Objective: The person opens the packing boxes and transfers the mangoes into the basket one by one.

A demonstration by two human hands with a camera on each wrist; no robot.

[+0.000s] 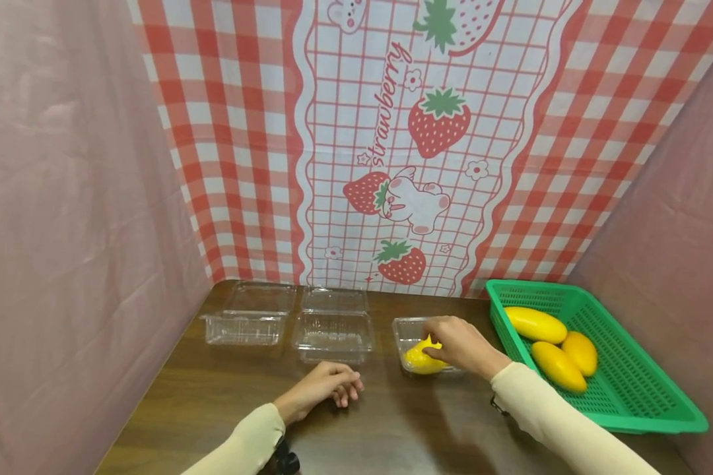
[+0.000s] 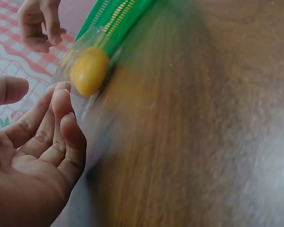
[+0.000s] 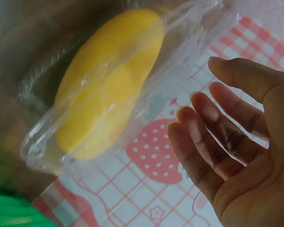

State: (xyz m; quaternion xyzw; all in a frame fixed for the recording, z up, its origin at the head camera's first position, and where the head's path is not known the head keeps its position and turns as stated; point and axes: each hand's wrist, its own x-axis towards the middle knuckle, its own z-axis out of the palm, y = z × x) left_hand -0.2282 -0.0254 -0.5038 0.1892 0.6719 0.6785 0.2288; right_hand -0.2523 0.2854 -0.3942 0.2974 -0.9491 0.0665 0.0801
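A yellow mango (image 1: 420,359) lies in a clear plastic container (image 1: 401,333) right of the table's middle. Above it is my right hand (image 1: 463,343). In the right wrist view this hand (image 3: 241,142) has loosely bent fingers and a gap between it and the mango (image 3: 109,85); it holds nothing. The container's clear rim (image 3: 35,142) crosses in front of the fruit there. My left hand (image 1: 323,388) hovers over the table to the left, nearest the middle container. Its fingers (image 2: 68,137) are loosely bent with nothing between them.
Two more clear containers, one at the left (image 1: 243,330) and one in the middle (image 1: 333,336), stand with lids raised toward the back. At the right, a green basket (image 1: 677,415) holds three mangoes (image 1: 558,367). Curtains and a strawberry-print cloth (image 1: 261,132) enclose the wooden table (image 1: 368,442).
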